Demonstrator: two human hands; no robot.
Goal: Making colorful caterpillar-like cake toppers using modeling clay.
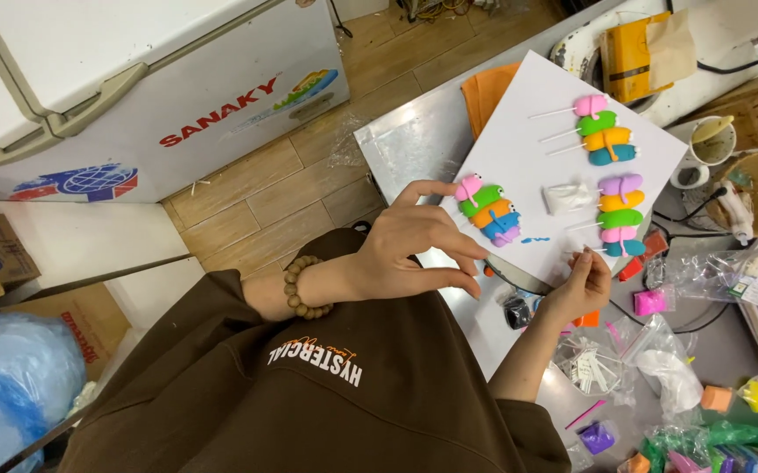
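We see three clay bug stacks on the white board (519, 114). The nearest stack (488, 210) leans slantwise, by our open left hand (414, 250). Our right hand (582, 285) pinches something too small to tell

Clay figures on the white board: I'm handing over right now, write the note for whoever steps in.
Left hand: open, fingers spread beside the left clay stack, index near its pink top.
Right hand: fingertips pinched at a thin white stick on the near edge of the white board; grip unclear.
Done: three stacks of coloured clay pieces lie on the board, the others being the upper stack and the right stack.
Left: a white clay lump on the board; loose pink, orange and yellow pieces on the table.
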